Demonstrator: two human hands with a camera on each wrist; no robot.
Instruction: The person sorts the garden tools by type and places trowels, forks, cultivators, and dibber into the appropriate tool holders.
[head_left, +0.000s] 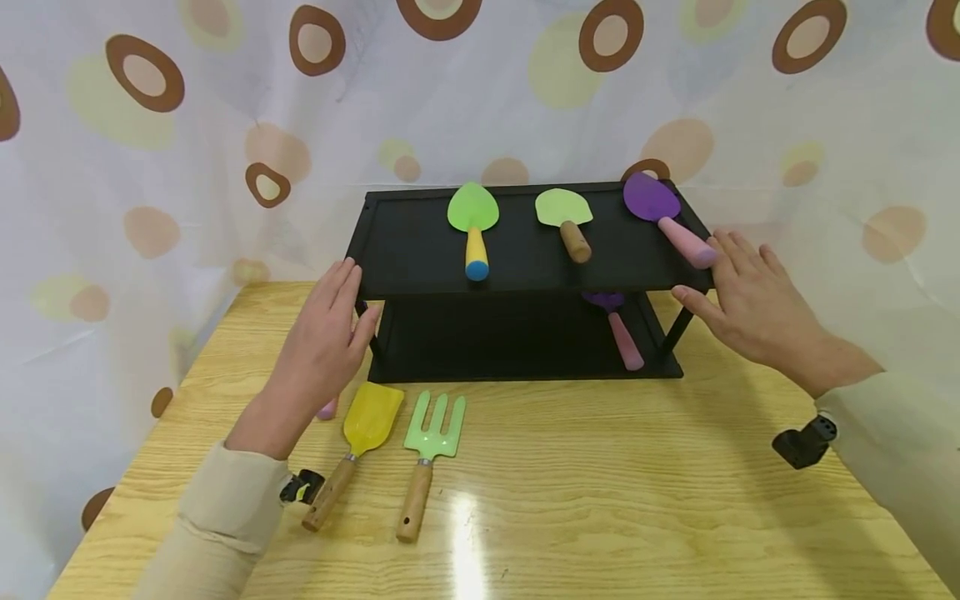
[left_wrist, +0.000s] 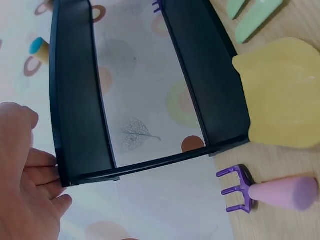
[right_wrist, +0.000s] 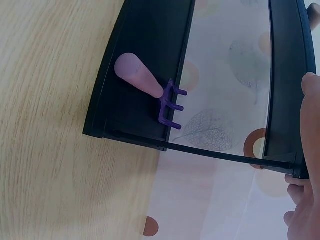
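Observation:
A black two-tier rack (head_left: 427, 258) stands on the wooden table. My left hand (head_left: 318, 329) touches the left end of its upper tier, fingers fairly straight and thumb apart. At the right end my right hand (head_left: 765, 308) rests against the side, its thumb near the front corner. On the upper tier lie a green trowel (head_left: 472, 212) with a yellow handle, a pale green scoop (head_left: 562, 207) with a wooden handle, and a purple trowel (head_left: 651, 197) with a pink handle. A purple rake (right_wrist: 167, 105) with a pink handle lies on the lower tier.
Before the rack lie a yellow scoop (head_left: 371, 421) and a green garden fork (head_left: 435, 429), both wooden-handled. Another purple rake (left_wrist: 245, 190) with a pink handle is mostly hidden by my left hand in the head view. A patterned curtain (head_left: 465, 100) hangs behind.

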